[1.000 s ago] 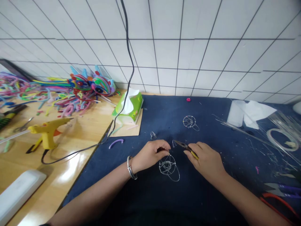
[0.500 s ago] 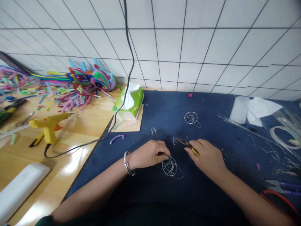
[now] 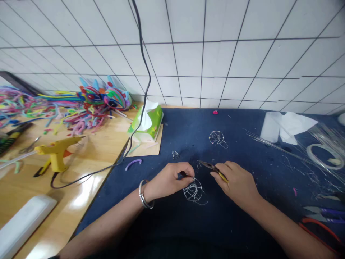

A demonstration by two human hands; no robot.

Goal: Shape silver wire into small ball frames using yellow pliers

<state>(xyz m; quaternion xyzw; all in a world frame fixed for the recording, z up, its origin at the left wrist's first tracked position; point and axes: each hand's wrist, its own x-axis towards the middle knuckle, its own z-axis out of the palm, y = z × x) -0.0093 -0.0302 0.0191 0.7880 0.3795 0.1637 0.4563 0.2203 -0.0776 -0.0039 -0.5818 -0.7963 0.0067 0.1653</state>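
Note:
Between thumb and forefinger, my left hand (image 3: 172, 180) pinches the upper rim of a round silver wire frame (image 3: 193, 190), whose inside is a tangle of bent wire. A loose wire end trails from its lower right. My right hand (image 3: 236, 180) is closed round yellow-handled needle-nose pliers (image 3: 212, 168), their jaws pointing left. Just left of the jaw tips is a small bent piece of wire (image 3: 198, 164); whether the jaws grip it I cannot tell. Beyond my hands lie a second wire ring (image 3: 216, 138) and a small wire coil (image 3: 175, 154) on the dark blue cloth (image 3: 185, 129).
On the left stand a yellow glue gun (image 3: 56, 153) and colourful pipe cleaners (image 3: 81, 120). A green tissue pack (image 3: 155, 124) sits at the back, a black cable (image 3: 147, 72) crossing before it. Straight wires (image 3: 265, 141), a clear coil (image 3: 309, 154) and purple-handled scissors (image 3: 327, 212) lie right.
The wire frame has turned slightly in my left hand, and its loose end has swung from a closed loop to a trailing tail. My right hand with the pliers has hardly moved.

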